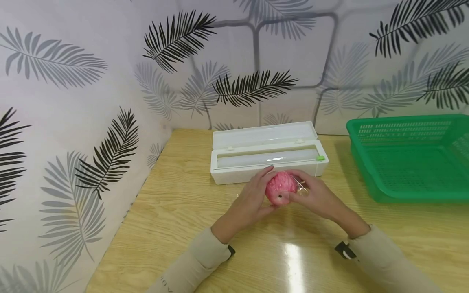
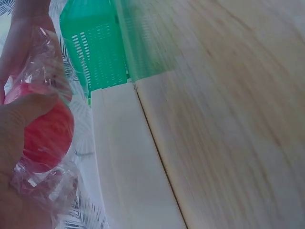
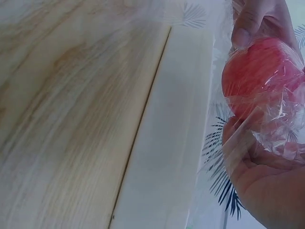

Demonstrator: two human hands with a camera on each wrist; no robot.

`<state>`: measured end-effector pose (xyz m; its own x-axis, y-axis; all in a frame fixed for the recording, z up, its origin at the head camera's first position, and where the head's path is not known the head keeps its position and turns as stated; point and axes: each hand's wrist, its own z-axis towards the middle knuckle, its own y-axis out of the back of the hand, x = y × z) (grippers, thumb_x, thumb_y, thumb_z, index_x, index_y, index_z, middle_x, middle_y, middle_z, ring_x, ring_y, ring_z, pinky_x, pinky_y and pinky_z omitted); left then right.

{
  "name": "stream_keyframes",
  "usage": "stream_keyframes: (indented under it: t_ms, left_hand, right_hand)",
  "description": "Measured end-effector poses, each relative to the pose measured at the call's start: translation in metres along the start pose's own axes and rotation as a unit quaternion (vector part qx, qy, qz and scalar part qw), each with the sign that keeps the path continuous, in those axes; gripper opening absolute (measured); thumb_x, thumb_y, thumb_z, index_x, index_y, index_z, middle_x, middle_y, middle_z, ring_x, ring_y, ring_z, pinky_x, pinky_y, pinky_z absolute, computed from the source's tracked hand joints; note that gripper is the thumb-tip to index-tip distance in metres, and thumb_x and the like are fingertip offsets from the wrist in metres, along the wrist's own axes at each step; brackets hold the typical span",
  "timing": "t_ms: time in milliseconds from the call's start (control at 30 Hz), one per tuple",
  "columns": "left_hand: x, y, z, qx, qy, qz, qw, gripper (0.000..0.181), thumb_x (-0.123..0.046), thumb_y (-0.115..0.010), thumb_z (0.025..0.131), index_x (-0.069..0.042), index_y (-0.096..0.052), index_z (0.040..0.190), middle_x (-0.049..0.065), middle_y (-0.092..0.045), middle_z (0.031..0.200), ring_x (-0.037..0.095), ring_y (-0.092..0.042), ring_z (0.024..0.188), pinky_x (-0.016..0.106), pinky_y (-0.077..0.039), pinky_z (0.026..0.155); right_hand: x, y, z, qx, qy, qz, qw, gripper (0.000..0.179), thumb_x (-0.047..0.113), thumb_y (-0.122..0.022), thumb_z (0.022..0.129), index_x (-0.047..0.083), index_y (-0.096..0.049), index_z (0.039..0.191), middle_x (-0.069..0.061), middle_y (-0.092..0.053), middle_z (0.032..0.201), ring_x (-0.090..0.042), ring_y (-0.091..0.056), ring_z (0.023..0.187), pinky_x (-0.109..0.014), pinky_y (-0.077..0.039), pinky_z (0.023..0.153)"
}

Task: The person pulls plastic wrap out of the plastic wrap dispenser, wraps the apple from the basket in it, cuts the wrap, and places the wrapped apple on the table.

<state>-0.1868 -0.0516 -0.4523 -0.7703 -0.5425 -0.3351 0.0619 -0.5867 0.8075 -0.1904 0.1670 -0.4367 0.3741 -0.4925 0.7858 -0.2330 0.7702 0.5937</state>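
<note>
A pinkish-red apple is held between both hands, just in front of a long white box. Clear cling film lies crinkled around the apple, with loose folds bunched at its sides in both wrist views. My left hand grips the apple's left side, and its thumb lies across the fruit in the left wrist view. On the other side, my right hand holds the apple and some loose film. The apple's dimpled end faces me in the head view.
Behind the hands stands the white cling film box, its lid raised and a roll inside. A green slide sits at its right end. To the right is a green plastic basket on the wooden table. Leaf-patterned covering lines the walls.
</note>
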Motion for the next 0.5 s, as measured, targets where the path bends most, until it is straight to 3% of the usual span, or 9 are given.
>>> stream_keyframes:
  t_ms: [233,500]
  left_hand:
    - [-0.003,-0.003,0.011,-0.037,-0.041,0.07,0.996,0.078,-0.029,-0.074,0.078,-0.009,-0.028,0.138,0.009,-0.028,0.145,0.022,-0.027,0.132,0.033,-0.025,0.108]
    - [-0.006,-0.002,0.015,-0.041,-0.04,0.039,0.9976,0.082,-0.025,-0.077,0.077,-0.002,-0.026,0.137,0.013,-0.035,0.14,0.023,-0.036,0.126,0.026,-0.024,0.108]
  right_hand:
    - [0.002,0.005,0.003,0.004,-0.025,0.01,0.9996,0.056,0.04,-0.063,0.086,0.015,-0.046,0.133,-0.008,-0.053,0.128,-0.03,-0.05,0.116,-0.049,-0.045,0.091]
    - [0.001,0.005,0.003,0.005,-0.029,0.033,0.999,0.053,0.039,-0.061,0.089,0.013,-0.047,0.133,-0.008,-0.053,0.129,-0.027,-0.048,0.119,-0.051,-0.042,0.094]
